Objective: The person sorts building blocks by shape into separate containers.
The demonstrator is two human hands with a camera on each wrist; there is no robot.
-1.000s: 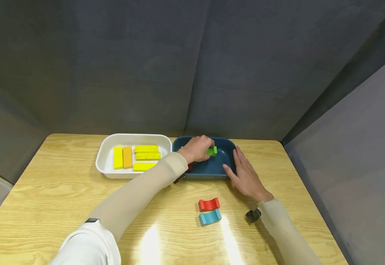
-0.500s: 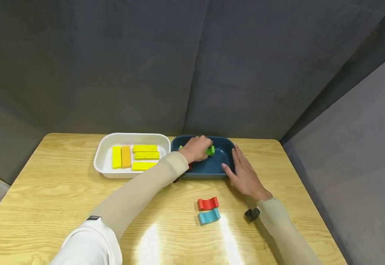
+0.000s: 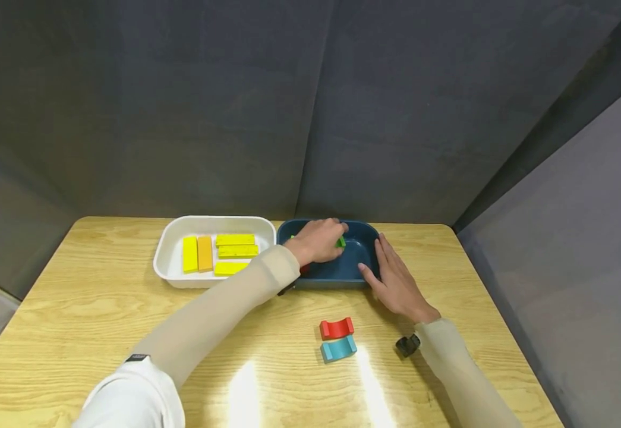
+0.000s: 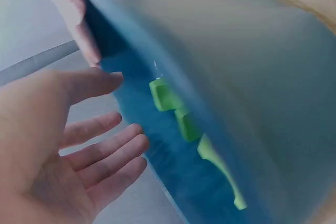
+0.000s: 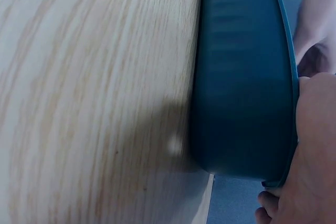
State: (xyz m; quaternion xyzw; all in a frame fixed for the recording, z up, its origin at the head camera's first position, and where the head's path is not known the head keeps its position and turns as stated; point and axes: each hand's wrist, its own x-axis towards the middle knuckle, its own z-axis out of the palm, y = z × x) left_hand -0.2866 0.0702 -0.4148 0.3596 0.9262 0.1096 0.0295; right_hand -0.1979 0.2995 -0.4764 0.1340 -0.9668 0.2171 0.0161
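Note:
My left hand [image 3: 318,242] reaches over the dark blue tray [image 3: 362,239]. Its fingers are relaxed and apart in the left wrist view, nothing between them. Just beyond the fingertips, several green blocks [image 4: 167,96] lie in a row inside the tray, at least one with a curved cut-out. A bit of a red block [image 3: 304,270] shows beneath that wrist in the head view, mostly hidden. My right hand [image 3: 396,282] rests on the tray's right end, fingers straight along the rim and thumb over the front corner.
A white tray [image 3: 161,261] with several yellow blocks [image 3: 189,254] and an orange block [image 3: 205,254] stands left of the blue one. In front, a red arched block [image 3: 337,329] and a light blue one [image 3: 339,349] lie on the wooden table [image 3: 128,321].
My left hand's fingers have loosened from the green block, which has moved slightly left in the tray and lies among other green blocks. The right hand has stayed on the rim.

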